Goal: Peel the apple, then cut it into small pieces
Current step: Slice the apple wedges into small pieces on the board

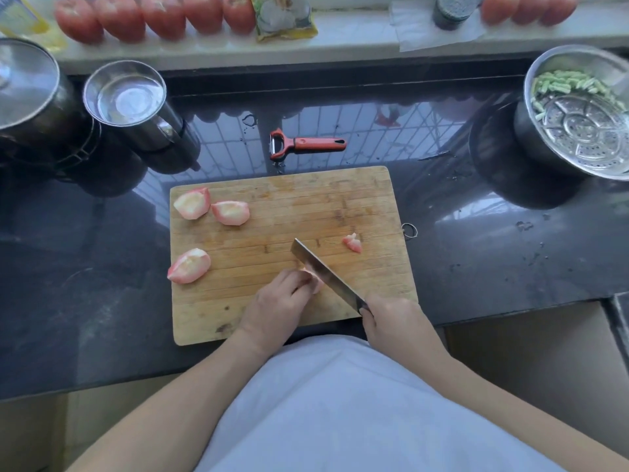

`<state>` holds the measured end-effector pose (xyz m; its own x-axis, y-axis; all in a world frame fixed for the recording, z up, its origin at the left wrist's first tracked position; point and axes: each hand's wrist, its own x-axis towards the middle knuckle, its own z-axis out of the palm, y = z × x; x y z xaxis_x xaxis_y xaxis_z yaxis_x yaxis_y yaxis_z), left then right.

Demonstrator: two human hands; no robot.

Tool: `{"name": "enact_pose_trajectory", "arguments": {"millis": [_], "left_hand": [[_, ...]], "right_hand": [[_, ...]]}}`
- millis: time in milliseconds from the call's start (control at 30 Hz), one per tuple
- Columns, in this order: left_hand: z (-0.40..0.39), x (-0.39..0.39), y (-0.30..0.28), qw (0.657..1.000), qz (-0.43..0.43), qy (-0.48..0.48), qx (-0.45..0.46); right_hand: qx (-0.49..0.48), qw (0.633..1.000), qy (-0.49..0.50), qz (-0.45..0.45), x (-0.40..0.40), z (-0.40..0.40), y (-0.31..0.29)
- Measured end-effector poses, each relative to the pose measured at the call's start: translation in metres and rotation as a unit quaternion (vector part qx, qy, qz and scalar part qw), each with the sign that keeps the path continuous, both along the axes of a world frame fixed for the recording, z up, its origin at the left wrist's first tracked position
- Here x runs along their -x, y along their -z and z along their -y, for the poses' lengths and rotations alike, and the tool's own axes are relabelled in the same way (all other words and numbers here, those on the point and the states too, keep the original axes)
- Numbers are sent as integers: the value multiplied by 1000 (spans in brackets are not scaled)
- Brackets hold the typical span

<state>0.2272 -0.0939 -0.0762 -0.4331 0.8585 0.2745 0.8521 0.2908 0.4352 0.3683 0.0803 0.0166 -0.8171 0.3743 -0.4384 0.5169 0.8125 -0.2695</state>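
3 peeled apple quarters (192,203) lie along the left of the scored wooden board (371,199); a small piece (353,242) sits right. Left hand (275,303) grip curls on another apple piece (317,285) mid-board; right hand (394,321) grips the flat steel knife (323,271) against it. Glossy black desk (510,240) lies bare to the right.

The apple piece (315,282) is mostly hidden under the left hand (275,308) and the knife (326,274). The right hand (394,321) covers the knife handle. At the counter's (510,260) far corners, the picture's edges cut the lidded pot (30,93) and the steamer (585,120).
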Motion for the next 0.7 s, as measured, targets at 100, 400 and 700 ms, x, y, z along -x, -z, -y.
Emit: {"name": "enact_pose_trajectory", "arguments": {"millis": [100, 400, 700], "left_hand": [[-1, -4, 0, 1000, 0, -13, 0], [-8, -7, -5, 1000, -4, -23, -20], [-8, -5, -6, 999, -9, -31, -23]], "right_hand": [[-21, 999, -33, 7, -2, 1, 2], [-93, 991, -93, 33, -8, -2, -1], [-72, 985, -130, 91, 16, 2, -4]]}}
